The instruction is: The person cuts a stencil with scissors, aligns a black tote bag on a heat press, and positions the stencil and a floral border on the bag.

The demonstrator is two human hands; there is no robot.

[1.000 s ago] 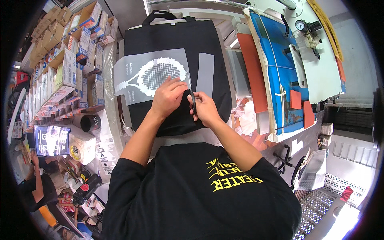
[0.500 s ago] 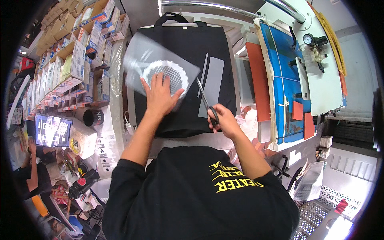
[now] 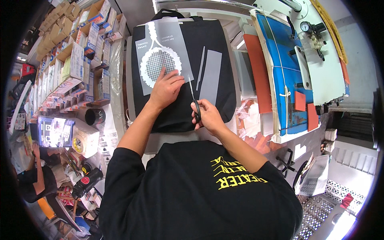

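Note:
A translucent sheet point(image 3: 176, 44) printed with a white racket and mirrored lettering lies on a black tote bag point(image 3: 160, 118). My left hand point(image 3: 166, 91) rests over the sheet's near edge, fingers bunched there beside the racket head; its thumb is partly hidden. In my right hand point(image 3: 208, 116) is a pair of scissors point(image 3: 195, 106), fingers wrapped round the black handles. The blades point away from me, their tips at the sheet's near right corner. To the right, a narrow strip point(image 3: 202, 68) and a wider grey piece point(image 3: 211, 78) lie on the bag.
Cardboard boxes point(image 3: 74, 64) are stacked along the left. A lit screen point(image 3: 55, 132) and a black cup point(image 3: 95, 117) stand below them. On the right are a blue panel point(image 3: 280, 76) tied with cord and a machine with a pressure gauge point(image 3: 305, 27). Another person's arm point(image 3: 39, 170) shows at far left.
The printed sheet has turned so the racket handle points away from me. My left hand's spread fingers have drawn together at its near edge. The scissors have moved left to the sheet's corner.

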